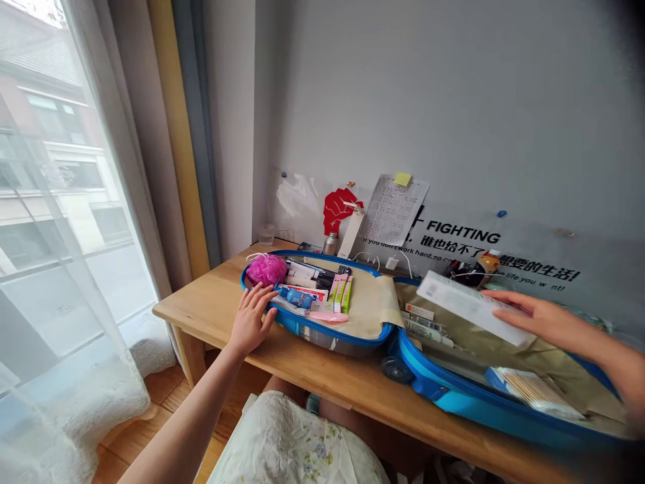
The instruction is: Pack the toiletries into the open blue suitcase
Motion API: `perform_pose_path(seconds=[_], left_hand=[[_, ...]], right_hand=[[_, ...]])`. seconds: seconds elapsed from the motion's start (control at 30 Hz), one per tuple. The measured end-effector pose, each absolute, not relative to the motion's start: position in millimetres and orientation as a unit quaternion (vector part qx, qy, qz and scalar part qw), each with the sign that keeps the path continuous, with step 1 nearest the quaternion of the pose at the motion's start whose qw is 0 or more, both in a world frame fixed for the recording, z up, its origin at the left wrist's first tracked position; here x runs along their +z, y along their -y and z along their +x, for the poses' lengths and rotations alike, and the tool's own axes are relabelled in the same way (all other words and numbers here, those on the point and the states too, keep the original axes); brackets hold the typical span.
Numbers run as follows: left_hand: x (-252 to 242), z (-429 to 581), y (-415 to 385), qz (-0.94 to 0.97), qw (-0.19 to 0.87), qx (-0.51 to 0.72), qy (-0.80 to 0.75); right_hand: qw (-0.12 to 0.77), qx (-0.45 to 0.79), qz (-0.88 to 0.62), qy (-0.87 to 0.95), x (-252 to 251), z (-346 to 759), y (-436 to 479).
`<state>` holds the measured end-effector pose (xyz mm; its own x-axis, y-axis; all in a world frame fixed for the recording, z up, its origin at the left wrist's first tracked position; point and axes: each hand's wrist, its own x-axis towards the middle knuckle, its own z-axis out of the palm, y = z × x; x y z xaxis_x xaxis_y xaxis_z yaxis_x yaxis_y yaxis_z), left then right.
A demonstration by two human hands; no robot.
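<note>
An open blue suitcase (pixel 438 390) lies with both halves spread on a wooden table. My left hand (pixel 254 317) rests at the near rim of its left half, fingers apart and holding nothing. Close to those fingers are a pink bath puff (pixel 267 269) and a small blue bottle (pixel 297 298). Green-and-pink boxes (pixel 338 293) and a pink item (pixel 328 316) lie beside them. Above the right half, my right hand (pixel 537 316) is closed on a long white box (pixel 456 296), held tilted. Below it are a pack of cotton swabs (pixel 537 390) and several small tubes (pixel 427 329).
The wooden table (pixel 201 302) meets a grey wall at the back. A silver bottle (pixel 330 243), a clear cup (pixel 267 234), white cables and a bottle with an orange label (pixel 488 263) stand behind the suitcase. Sheer curtains (pixel 101 323) hang on the left.
</note>
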<state>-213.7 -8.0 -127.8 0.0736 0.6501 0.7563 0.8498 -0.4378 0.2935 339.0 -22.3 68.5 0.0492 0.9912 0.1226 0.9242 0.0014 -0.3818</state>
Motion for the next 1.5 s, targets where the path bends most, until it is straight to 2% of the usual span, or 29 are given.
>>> perform_pose_path(seconds=[0.1,0.2,0.33,0.67,1.0,1.3,1.5], left_hand=[[-127.9,-213.4,8.2,-0.722,0.114,-0.444,0.519],[-127.7,-213.8,8.2,-0.724,0.116,-0.445,0.514],[-128.4,-214.5,7.5,-0.728,0.112,-0.44,0.514],[-130.3,-214.6,6.2,-0.728,0.116,-0.445,0.508],[-128.1,-213.8,7.7,-0.73,0.108,-0.436,0.515],[-128.4,-213.7,7.5,-0.73,0.112,-0.436,0.515],[-128.7,-213.7,6.7,-0.727,0.113,-0.442,0.513]], right_hand=[[0.225,0.119,-0.694,0.674,78.4,297.7,4.4],[0.256,0.093,-0.666,0.694,74.7,239.5,-22.3],[0.247,-0.007,-0.598,0.762,54.5,168.5,-68.1],[0.213,-0.043,-0.507,0.834,-1.1,53.9,-153.3],[0.17,-0.014,-0.478,0.862,-14.5,13.2,-170.1],[0.179,0.037,-0.476,0.861,-15.9,-11.8,-168.8],[0.182,0.083,-0.488,0.85,3.6,2.9,-161.2]])
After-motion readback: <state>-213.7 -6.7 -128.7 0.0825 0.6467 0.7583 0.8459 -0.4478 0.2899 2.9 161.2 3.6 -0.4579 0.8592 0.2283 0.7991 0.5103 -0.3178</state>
